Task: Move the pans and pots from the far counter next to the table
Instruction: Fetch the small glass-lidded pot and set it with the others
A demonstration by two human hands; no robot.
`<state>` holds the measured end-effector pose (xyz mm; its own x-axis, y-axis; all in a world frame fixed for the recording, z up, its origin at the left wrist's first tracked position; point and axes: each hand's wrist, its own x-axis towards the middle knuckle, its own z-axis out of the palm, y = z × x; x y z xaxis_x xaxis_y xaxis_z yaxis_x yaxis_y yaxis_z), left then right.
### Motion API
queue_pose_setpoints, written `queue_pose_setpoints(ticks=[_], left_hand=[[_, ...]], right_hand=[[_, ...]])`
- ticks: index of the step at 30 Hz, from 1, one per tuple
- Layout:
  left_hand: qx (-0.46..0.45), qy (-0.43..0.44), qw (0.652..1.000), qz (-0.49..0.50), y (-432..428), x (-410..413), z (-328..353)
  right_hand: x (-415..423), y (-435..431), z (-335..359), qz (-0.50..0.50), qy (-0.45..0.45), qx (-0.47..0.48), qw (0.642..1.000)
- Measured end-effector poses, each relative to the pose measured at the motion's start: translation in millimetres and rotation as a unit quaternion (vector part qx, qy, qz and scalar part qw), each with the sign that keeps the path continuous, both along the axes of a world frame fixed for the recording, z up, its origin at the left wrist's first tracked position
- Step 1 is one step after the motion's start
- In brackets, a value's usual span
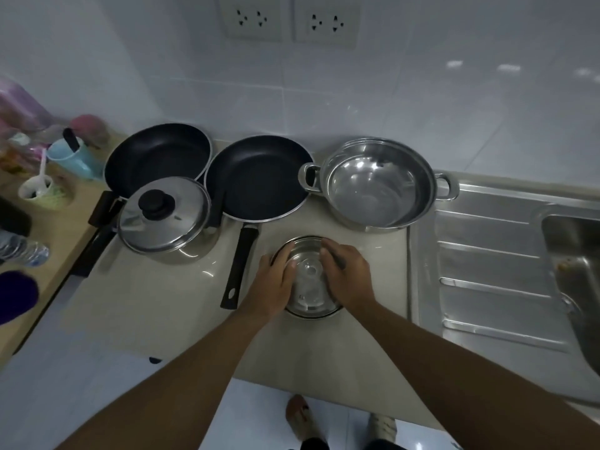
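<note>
Where the small pot (308,277) sits near the counter (162,303) edge, left hand (274,282) and right hand (345,277) clasp opposite sides of its rim; pot centred between, neither nearer.

A glossy white tiled wall (422,102) fills the upper half, with pale glints of light toward 1 and 2 o'clock. High at 12 o'clock two double sockets sit side by side, the left socket (251,17) and the right socket (326,22). Below runs a beige counter (156,300). At 3 o'clock a ribbed steel draining board (480,254) adjoins it, with the sink basin (571,235) at the far right edge. At 9 o'clock a wooden table (61,241) stands just beside the counter, carrying a blue cup (73,159), a white cup (34,190) holding a spoon, and a clear plastic bottle (22,250). Pale floor tiles (65,384) show from 6 to 8 o'clock. The light is dim and cool.
</note>
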<state>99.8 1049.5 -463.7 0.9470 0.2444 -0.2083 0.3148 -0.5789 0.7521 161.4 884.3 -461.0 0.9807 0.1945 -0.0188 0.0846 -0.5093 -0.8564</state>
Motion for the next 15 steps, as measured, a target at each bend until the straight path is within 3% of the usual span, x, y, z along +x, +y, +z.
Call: queue_pose_setpoints(ticks=[7, 10, 15], left_hand=[[0.112, -0.082, 0.990, -0.036, -5, 0, 8], [0.173, -0.099, 0.978, -0.067, -5, 3, 1], [0.260, -0.066, 0.959, -0.090, 7, 23, -8]], right_hand=[[-6, -3, -1, 0.006, -0.088, -0.026, 0.996], [-6, -5, -4, 0.061, -0.155, -0.090, 0.982], [10, 4, -7, 0.090, -0.131, -0.216, 0.963]])
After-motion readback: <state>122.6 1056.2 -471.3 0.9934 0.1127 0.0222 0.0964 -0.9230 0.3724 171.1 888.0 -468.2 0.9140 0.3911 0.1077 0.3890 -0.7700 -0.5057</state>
